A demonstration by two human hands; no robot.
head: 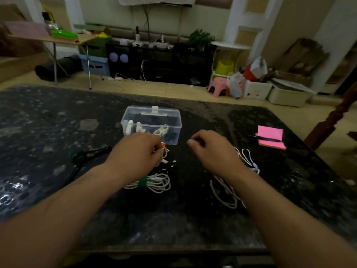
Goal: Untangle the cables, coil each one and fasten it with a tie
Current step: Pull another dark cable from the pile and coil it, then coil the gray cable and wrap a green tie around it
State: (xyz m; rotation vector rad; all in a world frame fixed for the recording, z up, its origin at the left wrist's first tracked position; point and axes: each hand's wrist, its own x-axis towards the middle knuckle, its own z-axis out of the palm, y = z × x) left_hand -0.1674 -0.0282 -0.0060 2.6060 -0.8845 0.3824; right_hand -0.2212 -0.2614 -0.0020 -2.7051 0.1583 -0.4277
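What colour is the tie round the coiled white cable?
Green; the tie shows best in the head view.

We see a dim indoor picture with soft light and no hard shadows. The dark table (58, 117) has pale glare at its left edge. The left hand (139, 149) and right hand (210, 149) are slightly blurred, the far room is soft, and lines bend near the borders.
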